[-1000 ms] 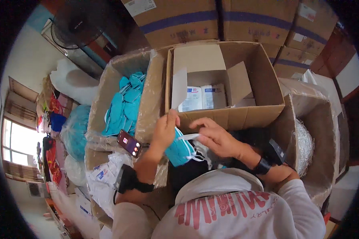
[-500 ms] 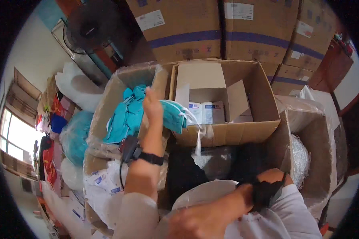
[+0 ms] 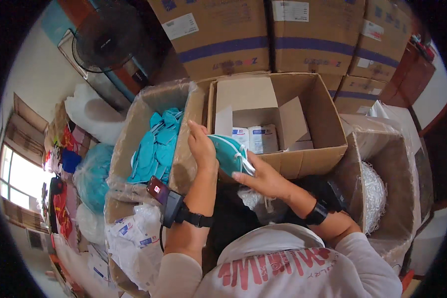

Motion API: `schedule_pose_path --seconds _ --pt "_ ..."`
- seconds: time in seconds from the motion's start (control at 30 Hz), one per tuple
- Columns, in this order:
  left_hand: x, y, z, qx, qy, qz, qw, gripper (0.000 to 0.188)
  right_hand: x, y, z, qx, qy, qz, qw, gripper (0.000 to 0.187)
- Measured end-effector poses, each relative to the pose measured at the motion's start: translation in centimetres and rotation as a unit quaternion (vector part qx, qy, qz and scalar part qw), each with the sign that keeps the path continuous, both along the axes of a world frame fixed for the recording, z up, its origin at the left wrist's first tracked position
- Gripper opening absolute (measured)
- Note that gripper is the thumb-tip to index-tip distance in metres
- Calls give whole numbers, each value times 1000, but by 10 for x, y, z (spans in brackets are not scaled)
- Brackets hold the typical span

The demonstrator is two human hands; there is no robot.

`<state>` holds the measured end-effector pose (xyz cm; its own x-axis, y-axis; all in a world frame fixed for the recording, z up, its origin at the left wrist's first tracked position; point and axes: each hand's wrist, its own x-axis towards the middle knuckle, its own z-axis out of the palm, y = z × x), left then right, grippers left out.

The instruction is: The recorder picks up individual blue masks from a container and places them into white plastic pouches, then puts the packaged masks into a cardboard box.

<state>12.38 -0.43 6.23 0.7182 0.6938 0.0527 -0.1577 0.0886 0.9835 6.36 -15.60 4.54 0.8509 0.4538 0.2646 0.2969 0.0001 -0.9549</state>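
Observation:
A teal face mask (image 3: pixel 228 154), perhaps several stacked together, is held in front of me with its white elastic straps at its right end. The fingers of my left hand (image 3: pixel 202 148) are closed round its left edge, partly hidden behind it. On the strap end, my right hand (image 3: pixel 267 177) pinches with thumb and fingers. Loose teal masks (image 3: pixel 156 146) lie heaped in a plastic-lined carton (image 3: pixel 126 129) beyond my left hand. Just ahead of the held mask stands an open carton (image 3: pixel 303 161), with a smaller open box and white printed packs (image 3: pixel 263 139) inside.
At the right, a plastic-lined carton (image 3: pixel 395 188) holds a bundle of white strands (image 3: pixel 374 198). White printed bags (image 3: pixel 134 238) fill a box by my left forearm. Taped cartons (image 3: pixel 223 39) are stacked behind, and a fan (image 3: pixel 106 42) stands far left.
My right hand has come up from near my lap to the mask's strap end. My left hand has turned and shifted slightly right and down with the mask.

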Motion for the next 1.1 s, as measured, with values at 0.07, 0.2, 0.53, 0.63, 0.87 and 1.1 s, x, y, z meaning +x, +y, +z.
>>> schedule_pose_path --seconds 0.07,0.2,0.53,0.63,0.87,1.1 --pt "-2 1 -8 7 -3 11 1000 47 1 -12 -15 -97 -43 29 994 26" --pt "-10 15 -28 122 56 -46 990 46 5 -35 3 -122 -60 -37 990 21" --pt "32 12 -50 250 182 -26 951 51 -44 56 65 108 -130 160 973 27" --pt "33 25 -52 212 134 -7 968 56 -54 48 95 108 -145 274 945 28" --pt "31 187 -48 323 41 185 927 59 34 -222 53 277 -51 -154 947 30" --pt "46 278 -37 609 208 232 730 32 -46 -522 -111 -622 145 -463 614 40"
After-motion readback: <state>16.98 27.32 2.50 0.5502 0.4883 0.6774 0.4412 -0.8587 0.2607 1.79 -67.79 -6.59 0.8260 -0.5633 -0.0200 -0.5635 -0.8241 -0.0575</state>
